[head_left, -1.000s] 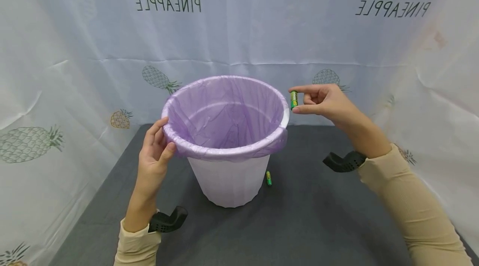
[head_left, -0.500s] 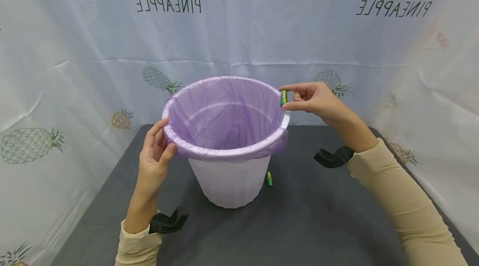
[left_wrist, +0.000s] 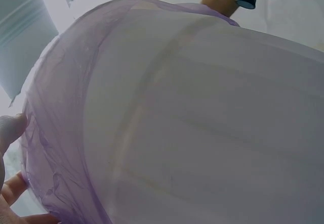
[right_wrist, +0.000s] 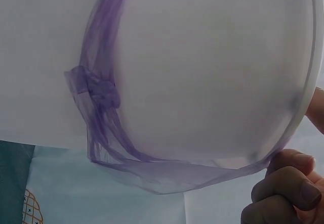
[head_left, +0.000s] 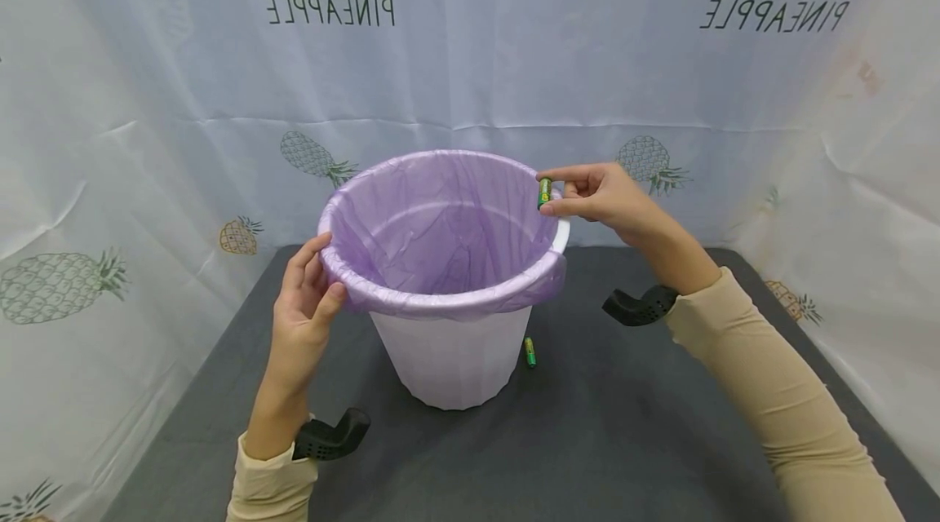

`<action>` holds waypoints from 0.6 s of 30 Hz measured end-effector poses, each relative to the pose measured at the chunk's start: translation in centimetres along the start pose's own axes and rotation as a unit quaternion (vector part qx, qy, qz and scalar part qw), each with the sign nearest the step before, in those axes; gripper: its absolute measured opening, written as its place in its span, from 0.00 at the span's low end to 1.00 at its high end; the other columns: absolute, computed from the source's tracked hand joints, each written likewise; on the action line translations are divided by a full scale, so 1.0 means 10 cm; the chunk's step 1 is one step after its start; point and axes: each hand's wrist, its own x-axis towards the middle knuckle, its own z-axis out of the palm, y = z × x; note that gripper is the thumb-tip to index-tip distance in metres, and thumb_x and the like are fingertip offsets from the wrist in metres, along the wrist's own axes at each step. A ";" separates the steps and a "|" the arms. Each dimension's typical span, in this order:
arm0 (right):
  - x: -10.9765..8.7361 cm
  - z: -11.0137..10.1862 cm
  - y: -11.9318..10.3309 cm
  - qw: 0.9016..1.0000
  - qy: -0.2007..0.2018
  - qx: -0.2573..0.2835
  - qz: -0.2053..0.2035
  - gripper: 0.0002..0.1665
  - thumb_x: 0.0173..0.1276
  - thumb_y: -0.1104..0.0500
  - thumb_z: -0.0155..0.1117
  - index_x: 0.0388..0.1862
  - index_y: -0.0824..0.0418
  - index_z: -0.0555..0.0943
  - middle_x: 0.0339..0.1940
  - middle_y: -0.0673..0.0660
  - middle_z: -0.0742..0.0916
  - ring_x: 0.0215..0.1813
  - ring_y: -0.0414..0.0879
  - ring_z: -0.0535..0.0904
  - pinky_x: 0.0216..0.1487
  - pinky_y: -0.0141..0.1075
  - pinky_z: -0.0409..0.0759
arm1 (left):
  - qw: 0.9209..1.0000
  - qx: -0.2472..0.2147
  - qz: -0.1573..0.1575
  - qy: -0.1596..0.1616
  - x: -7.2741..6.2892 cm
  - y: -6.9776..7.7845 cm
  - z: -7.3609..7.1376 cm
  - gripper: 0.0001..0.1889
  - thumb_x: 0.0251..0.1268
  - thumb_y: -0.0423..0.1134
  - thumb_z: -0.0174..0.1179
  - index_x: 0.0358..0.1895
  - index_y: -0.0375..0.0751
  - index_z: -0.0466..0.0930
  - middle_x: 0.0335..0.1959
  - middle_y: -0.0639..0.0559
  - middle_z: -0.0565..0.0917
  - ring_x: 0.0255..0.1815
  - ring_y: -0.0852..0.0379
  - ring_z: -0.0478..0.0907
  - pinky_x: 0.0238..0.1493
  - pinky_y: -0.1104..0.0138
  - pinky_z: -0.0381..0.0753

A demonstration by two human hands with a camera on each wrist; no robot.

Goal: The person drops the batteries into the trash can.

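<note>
A white trash bin [head_left: 451, 359] stands upright, with a purple liner bag [head_left: 448, 249] folded over its rim. My left hand [head_left: 299, 318] holds the bin's left rim, fingertips and thumb against the liner; part of this hand [left_wrist: 12, 188] also shows in the left wrist view. My right hand [head_left: 598, 196] pinches a small green battery [head_left: 544, 192] upright between thumb and index finger, just inside the right rim. In the right wrist view the other fingers [right_wrist: 288, 188] are curled beside the rim, and the battery is hidden there.
Another green battery [head_left: 530, 352] lies on the dark grey table [head_left: 587, 440] by the right foot of the bin. A pale curtain [head_left: 470, 57] printed with pineapples hangs behind and at both sides.
My right hand has moved left with the battery, from outside the bin's right rim to over its inner edge. The left hand has stayed at the rim.
</note>
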 end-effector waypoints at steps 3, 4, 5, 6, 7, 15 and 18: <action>0.01 0.00 0.00 1.000 -0.004 -0.002 0.001 0.32 0.62 0.63 0.67 0.65 0.68 0.72 0.15 0.42 0.68 0.20 0.36 0.54 0.23 0.33 0.54 | 1.000 -0.001 0.001 -0.001 0.00 -0.01 0.00 0.28 0.69 0.25 0.49 0.71 0.42 0.58 0.64 0.50 0.71 0.58 0.62 0.72 0.57 0.76 0.76; 0.01 0.00 0.01 1.000 -0.006 -0.003 0.001 0.32 0.62 0.63 0.67 0.65 0.68 0.72 0.15 0.42 0.68 0.20 0.37 0.54 0.23 0.33 0.54 | 1.000 -0.001 0.002 -0.001 0.00 -0.01 -0.01 0.28 0.69 0.25 0.49 0.71 0.42 0.58 0.64 0.51 0.71 0.58 0.62 0.72 0.56 0.76 0.76; 0.01 0.00 0.01 1.000 -0.008 -0.003 0.001 0.32 0.62 0.63 0.66 0.66 0.68 0.71 0.15 0.42 0.68 0.20 0.37 0.54 0.23 0.33 0.54 | 1.000 -0.001 0.003 -0.003 0.00 -0.01 -0.01 0.28 0.69 0.25 0.49 0.71 0.42 0.58 0.63 0.51 0.71 0.58 0.63 0.72 0.56 0.76 0.76; 0.01 0.00 0.01 1.000 -0.010 -0.005 0.001 0.32 0.62 0.63 0.66 0.66 0.68 0.71 0.15 0.42 0.68 0.20 0.37 0.54 0.22 0.33 0.54 | 1.000 -0.002 0.005 -0.004 0.00 -0.01 -0.01 0.28 0.69 0.25 0.49 0.71 0.42 0.58 0.63 0.51 0.72 0.57 0.63 0.72 0.56 0.77 0.76; 0.01 0.00 0.01 1.000 -0.012 -0.005 0.002 0.32 0.62 0.63 0.66 0.66 0.67 0.71 0.15 0.42 0.69 0.19 0.37 0.54 0.22 0.33 0.54 | 1.000 -0.002 0.006 -0.005 0.00 -0.01 -0.01 0.28 0.69 0.25 0.49 0.71 0.42 0.58 0.63 0.51 0.72 0.57 0.63 0.72 0.56 0.77 0.76; 0.01 -0.01 0.02 1.000 -0.022 -0.005 0.001 0.33 0.63 0.62 0.65 0.67 0.67 0.70 0.15 0.42 0.68 0.18 0.36 0.53 0.22 0.33 0.53 | 1.000 -0.001 -0.004 0.003 0.00 0.00 0.00 0.28 0.70 0.26 0.49 0.70 0.43 0.58 0.63 0.51 0.71 0.57 0.63 0.72 0.56 0.77 0.76; 0.01 -0.01 0.04 1.000 -0.025 -0.004 0.002 0.32 0.64 0.62 0.65 0.66 0.68 0.70 0.15 0.42 0.69 0.18 0.36 0.53 0.22 0.33 0.53 | 1.000 -0.002 -0.004 0.000 0.00 0.00 0.00 0.28 0.70 0.26 0.49 0.71 0.43 0.58 0.64 0.51 0.71 0.57 0.63 0.72 0.56 0.76 0.76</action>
